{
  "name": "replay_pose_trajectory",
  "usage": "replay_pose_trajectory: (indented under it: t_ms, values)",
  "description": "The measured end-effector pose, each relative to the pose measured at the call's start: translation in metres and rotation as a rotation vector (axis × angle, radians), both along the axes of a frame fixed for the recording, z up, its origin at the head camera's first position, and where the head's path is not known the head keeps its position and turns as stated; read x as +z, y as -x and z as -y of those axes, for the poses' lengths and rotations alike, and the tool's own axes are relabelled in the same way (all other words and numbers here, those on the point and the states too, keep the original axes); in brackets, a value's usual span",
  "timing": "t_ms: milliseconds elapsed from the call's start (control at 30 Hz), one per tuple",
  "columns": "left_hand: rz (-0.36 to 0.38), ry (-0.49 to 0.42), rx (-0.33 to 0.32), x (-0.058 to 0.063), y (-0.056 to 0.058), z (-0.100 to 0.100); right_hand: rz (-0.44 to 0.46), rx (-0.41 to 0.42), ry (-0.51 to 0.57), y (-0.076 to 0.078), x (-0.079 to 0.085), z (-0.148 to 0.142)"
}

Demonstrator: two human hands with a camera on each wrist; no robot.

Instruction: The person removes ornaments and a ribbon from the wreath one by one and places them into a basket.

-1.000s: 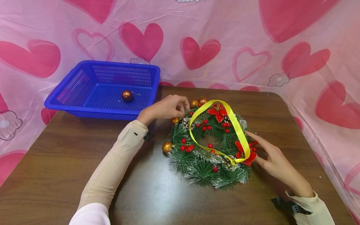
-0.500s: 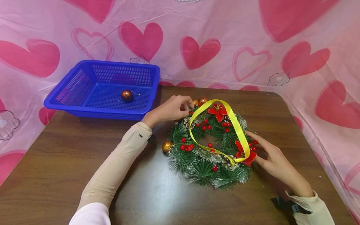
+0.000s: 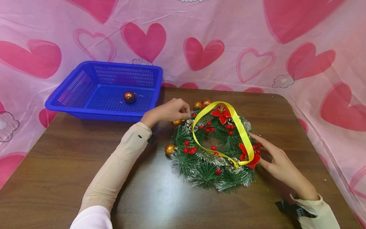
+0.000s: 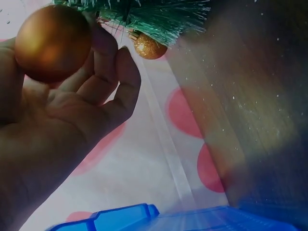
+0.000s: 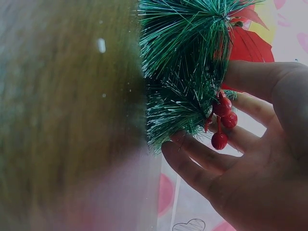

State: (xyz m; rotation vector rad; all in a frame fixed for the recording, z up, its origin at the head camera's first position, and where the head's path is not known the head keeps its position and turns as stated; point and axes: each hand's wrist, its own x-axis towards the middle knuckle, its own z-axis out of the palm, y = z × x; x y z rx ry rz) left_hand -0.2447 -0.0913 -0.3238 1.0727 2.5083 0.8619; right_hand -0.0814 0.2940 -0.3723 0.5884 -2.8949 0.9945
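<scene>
Vs. half a sec ago, your L hand (image 3: 172,109) has slid a bit left along the far-left edge of the round green artificial-pine wreath w/ frosted tips (image 3: 206,176), so the smooth orange-gold ball (image 4: 54,43) beside that edge is partly in view again from the head cam; half a sec ago the hand hid most of it. L fingers are curled w/ thumb close to them, right by that ball; can't tell what, if anything, they pinch. Your R hand (image 3: 278,160) hasn't shifted: fingers spread, tips touching the wreath's right edge, next to a bunch of shiny red berries (image 5: 222,107). Wreath's in the same spot, lying flat on the brown wood-grain counter (image 3: 143,200) btwn your hands, w/ the looped yellow satin ribbon (image 3: 241,128) on top as before. The blue perforated plastic basket (image 3: 108,116) also hasn't moved, back-left on the counter, w/ one shiny copper-brown ball (image 3: 129,97) inside. Counter has a rounded far-right corner, a pale glare patch near its front & a few tiny white specks at right. Around the back & sides hangs pink cloth (image 3: 228,19) printed w/ hearts, some solid, some outlined, wrinkled in places.
</scene>
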Motion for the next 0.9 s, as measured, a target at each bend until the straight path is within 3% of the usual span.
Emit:
replay_pose_trajectory:
  t_ms: [200, 500, 900]
  values:
    - [0.041, 0.057, -0.066, 0.006, -0.001, 0.006, 0.004, 0.004, -0.003, 0.001, 0.001, -0.001]
    - [0.133, 0.034, -0.133, 0.007, 0.002, 0.011, 0.021, 0.008, 0.007, 0.0, 0.001, -0.001]
    - [0.103, 0.066, -0.126, 0.004, 0.0, 0.008, 0.016, 0.008, -0.001, 0.0, 0.0, -0.002]
